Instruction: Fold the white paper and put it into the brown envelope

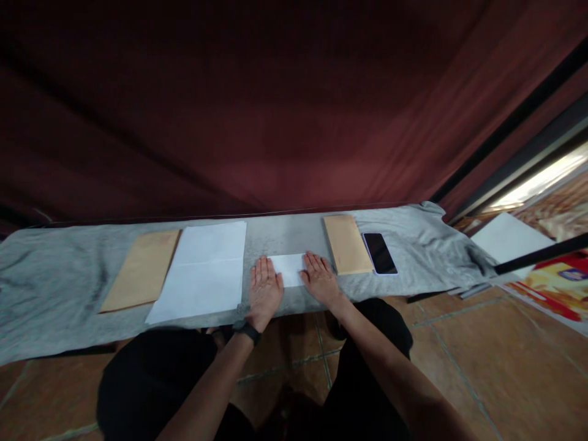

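Observation:
A small folded sheet of white paper [288, 270] lies on the grey cloth in front of me. My left hand [265, 289] rests flat on its left end, fingers stretched out and pointing away from me. At the right end, my right hand [319, 278] lies flat too, with its fingers extended over the paper's edge. The middle of the paper shows between the two hands. Larger white sheets [202, 272] with a crease across them lie left of my left hand. A brown envelope [348, 244] is just right of my right hand.
Grey cloth [285, 233] covers the long narrow surface. Another brown envelope [141, 269] lies at the left, beside the white sheets. A phone [380, 253] sits at the right. A dark red curtain [275, 122] hangs behind. Black bars and a red-yellow printed sheet [558, 285] are at far right.

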### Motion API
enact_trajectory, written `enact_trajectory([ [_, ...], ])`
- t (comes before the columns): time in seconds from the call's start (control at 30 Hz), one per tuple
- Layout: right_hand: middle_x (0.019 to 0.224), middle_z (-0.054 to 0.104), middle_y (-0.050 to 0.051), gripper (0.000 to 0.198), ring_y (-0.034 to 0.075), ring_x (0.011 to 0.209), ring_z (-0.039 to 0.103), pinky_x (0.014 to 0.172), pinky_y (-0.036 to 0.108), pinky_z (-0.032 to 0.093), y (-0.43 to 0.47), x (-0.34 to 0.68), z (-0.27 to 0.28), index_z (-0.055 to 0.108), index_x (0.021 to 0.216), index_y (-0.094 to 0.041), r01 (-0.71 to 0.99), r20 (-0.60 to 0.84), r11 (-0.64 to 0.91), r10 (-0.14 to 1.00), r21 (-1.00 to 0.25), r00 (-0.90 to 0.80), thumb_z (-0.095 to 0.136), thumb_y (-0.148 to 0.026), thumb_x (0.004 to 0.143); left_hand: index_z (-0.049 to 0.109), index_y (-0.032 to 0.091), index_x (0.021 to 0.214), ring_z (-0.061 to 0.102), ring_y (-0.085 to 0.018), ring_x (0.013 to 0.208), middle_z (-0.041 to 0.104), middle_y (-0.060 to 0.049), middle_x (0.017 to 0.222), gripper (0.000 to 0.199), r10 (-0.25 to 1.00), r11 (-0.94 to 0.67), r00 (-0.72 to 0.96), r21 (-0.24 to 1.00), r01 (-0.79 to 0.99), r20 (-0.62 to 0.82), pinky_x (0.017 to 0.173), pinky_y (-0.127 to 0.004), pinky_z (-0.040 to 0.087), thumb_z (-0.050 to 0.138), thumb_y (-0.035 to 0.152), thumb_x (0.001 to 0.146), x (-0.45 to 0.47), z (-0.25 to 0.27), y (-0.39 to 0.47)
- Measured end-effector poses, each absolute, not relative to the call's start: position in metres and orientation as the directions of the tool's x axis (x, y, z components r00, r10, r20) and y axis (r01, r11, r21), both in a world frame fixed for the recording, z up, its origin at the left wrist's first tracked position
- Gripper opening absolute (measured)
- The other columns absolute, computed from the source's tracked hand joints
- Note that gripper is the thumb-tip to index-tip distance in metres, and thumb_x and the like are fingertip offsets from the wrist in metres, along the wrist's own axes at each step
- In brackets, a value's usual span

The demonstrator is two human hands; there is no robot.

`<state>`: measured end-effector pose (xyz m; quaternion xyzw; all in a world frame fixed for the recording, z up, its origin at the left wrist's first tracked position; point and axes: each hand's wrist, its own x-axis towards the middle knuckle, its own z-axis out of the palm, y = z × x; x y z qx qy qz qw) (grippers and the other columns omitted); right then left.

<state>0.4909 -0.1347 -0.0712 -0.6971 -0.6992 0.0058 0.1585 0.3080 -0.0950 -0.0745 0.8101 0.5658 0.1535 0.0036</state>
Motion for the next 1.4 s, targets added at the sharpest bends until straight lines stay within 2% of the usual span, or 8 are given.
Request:
enact_trajectory([
  [0.2,0.157,0.043,0.012,0.051,0.028,0.144,0.042,0.119,0.046,0.028,-0.132,0.493,-0.067,0.047,0.149,-0.011,0.972,0.177,0.042,0.984,-0.231,-0.001,0.041,-0.032,0.103,0.037,0.004,0.153,0.025,-0.027,0.153,0.033,-0.017,0.162,0.058,0.846,-0.530,0.504,0.164,0.832,0.176,0.125,-0.046,0.023,0.029,0.028,0.102,0.343,-0.069,-0.102],
  [0.5,0.155,0.046,0.013,0.052,0.027,0.145,0.041,0.119,0.048,0.029,-0.140,0.493,-0.077,0.043,0.152,-0.013,0.972,0.282,0.031,0.959,-0.231,0.036,0.040,-0.034,0.104,0.033,0.005,0.155,0.026,-0.027,0.153,0.034,-0.018,0.161,0.063,0.886,-0.450,0.420,0.144,0.881,0.198,0.123,-0.047,0.026,0.031,0.039,0.102,0.335,-0.078,-0.096],
  [0.63,0.155,0.046,0.016,0.054,0.029,0.144,0.041,0.118,0.047,0.030,-0.141,0.495,-0.079,0.042,0.152,-0.009,0.967,0.300,-0.022,0.949,-0.252,0.100,0.039,-0.035,0.104,0.035,0.001,0.153,0.027,-0.029,0.152,0.036,-0.021,0.159,0.065,0.907,-0.399,0.366,0.141,0.906,0.208,0.122,-0.049,0.028,0.031,0.040,0.102,0.319,-0.081,-0.095],
  [0.77,0.154,0.047,0.019,0.055,0.031,0.142,0.042,0.117,0.048,0.032,-0.140,0.496,-0.077,0.044,0.150,-0.006,0.953,0.307,-0.074,0.937,-0.294,0.167,0.041,-0.033,0.102,0.035,0.003,0.154,0.030,-0.030,0.151,0.037,-0.021,0.159,0.063,0.914,-0.362,0.317,0.157,0.919,0.254,0.121,-0.050,0.030,0.031,0.038,0.102,0.310,-0.081,-0.098],
  [1.03,0.130,0.064,0.015,0.041,0.031,0.115,0.058,0.101,0.044,0.044,-0.132,0.497,-0.069,0.063,0.133,-0.015,0.899,0.237,-0.144,0.936,-0.415,0.259,0.049,-0.029,0.097,0.035,0.001,0.153,0.032,-0.032,0.150,0.036,-0.023,0.159,0.064,0.917,-0.346,0.302,0.144,0.927,0.260,0.121,-0.051,0.029,0.031,0.039,0.101,0.308,-0.078,-0.101],
  [1.27,0.109,0.071,0.007,0.038,0.022,0.093,0.066,0.089,0.034,0.052,-0.115,0.502,-0.076,0.067,0.126,-0.021,0.802,0.225,-0.093,0.935,-0.590,0.274,0.045,-0.021,0.095,0.036,0.002,0.153,0.033,-0.031,0.149,0.040,-0.022,0.157,0.064,0.913,-0.350,0.306,0.131,0.928,0.271,0.121,-0.050,0.030,0.031,0.039,0.102,0.307,-0.078,-0.101],
  [1.4,0.105,0.072,0.006,0.032,0.019,0.090,0.068,0.083,0.028,0.052,-0.118,0.499,-0.071,0.072,0.114,-0.022,0.814,0.189,-0.059,0.961,-0.578,0.204,0.046,-0.020,0.096,0.037,0.003,0.153,0.034,-0.031,0.149,0.040,-0.022,0.157,0.063,0.910,-0.350,0.308,0.118,0.929,0.278,0.121,-0.050,0.030,0.031,0.039,0.102,0.307,-0.077,-0.102],
])
